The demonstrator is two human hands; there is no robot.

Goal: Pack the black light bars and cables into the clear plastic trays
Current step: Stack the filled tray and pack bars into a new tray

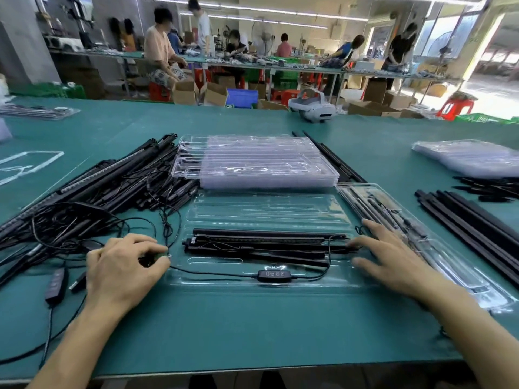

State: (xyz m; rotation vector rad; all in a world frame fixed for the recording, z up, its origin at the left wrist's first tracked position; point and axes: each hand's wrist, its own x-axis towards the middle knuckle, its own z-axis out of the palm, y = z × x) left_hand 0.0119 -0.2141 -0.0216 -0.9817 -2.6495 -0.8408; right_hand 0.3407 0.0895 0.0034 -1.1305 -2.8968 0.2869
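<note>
Seen from our head camera, a clear plastic tray (266, 209) lay open on the green table (252, 332) directly in front of us, between our two hands. Black light bars (266, 242) lay side by side across its middle, running left to right. A thin black cable (219, 273) with a small button controller (274, 275) ran along the tray's near edge.

Our left hand (120, 270) sat at the tray's left end, knuckles up, fingers curled under, with thumb and fingertips pinching the left end of that cable. What exactly sat inside the pinch we could not make out.

Our right hand (393, 262) lay at the tray's right end, palm down, fingers spread and fairly straight, gripping nothing. Its fingertips touched the right ends of the bars, and its thumb rested on the tray.

A tangled pile of bars and cords (112, 186) lay to the left. A stack of empty trays (261, 161) sat just behind the open one. A filled tray (455, 265) lay slantwise just beside our right hand, with loose bars (471, 220) farther right.
</note>
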